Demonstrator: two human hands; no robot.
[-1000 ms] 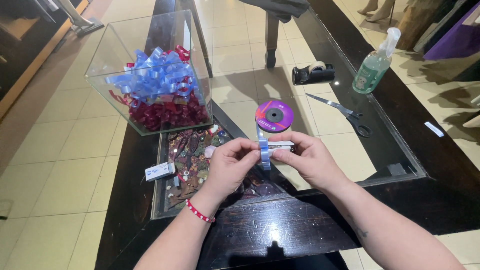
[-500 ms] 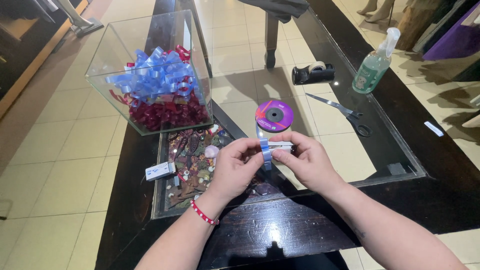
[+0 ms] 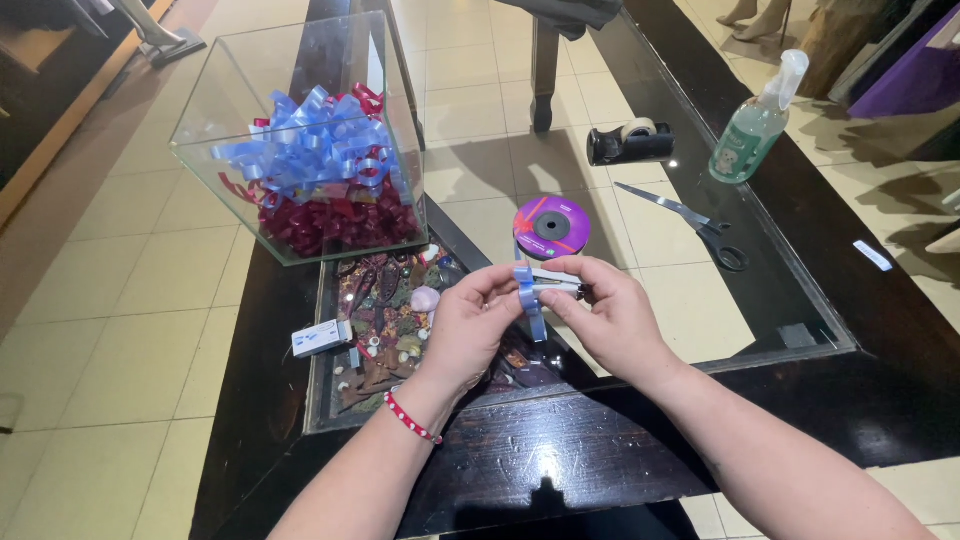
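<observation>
Head view: our left hand (image 3: 468, 325) and right hand (image 3: 608, 318) pinch a blue ribbon (image 3: 529, 300) over the glass tabletop (image 3: 760, 300); loose fingers could let its folds slip.

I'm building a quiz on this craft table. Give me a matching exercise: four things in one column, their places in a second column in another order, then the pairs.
Things:
1. blue ribbon strip
2. purple ribbon spool
3. blue and dark red ribbon bows
4. metal scissors

Places:
A. inside the clear glass box
B. held between the left hand and right hand
C. flat on the glass tabletop, just beyond the hands
D. on the glass, near the green spray bottle

Pairs: 1-B, 2-C, 3-A, 4-D
</observation>
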